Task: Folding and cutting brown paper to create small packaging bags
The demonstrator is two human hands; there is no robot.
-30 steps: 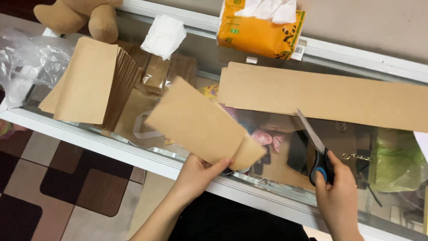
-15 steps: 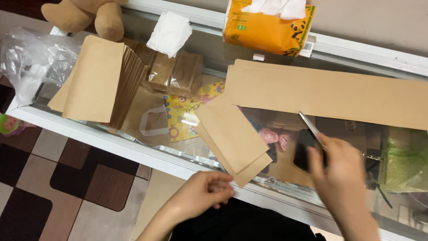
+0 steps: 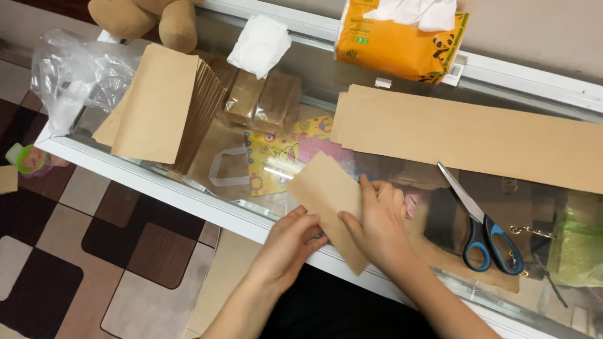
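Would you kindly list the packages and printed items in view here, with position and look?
Tissue pack: far edge, soft orange block, white tissue poking out.
Wrapped brown bundles: far left-centre, two clear-wrapped blocks.
Printed sheet: under the glass, yellow and pink cartoon pattern.
Clear plastic bag: left end, crumpled.

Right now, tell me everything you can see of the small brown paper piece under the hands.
The brown paper piece is a flat, plain kraft-coloured rectangle, matte and unprinted, looking like thin card or folded paper. It lies tilted on the glass tabletop near the front white edge, one corner pointing past that edge toward the person. The right hand presses on its right side with spread fingers; the left hand touches its lower left edge. Whether it is one layer or several cannot be told.
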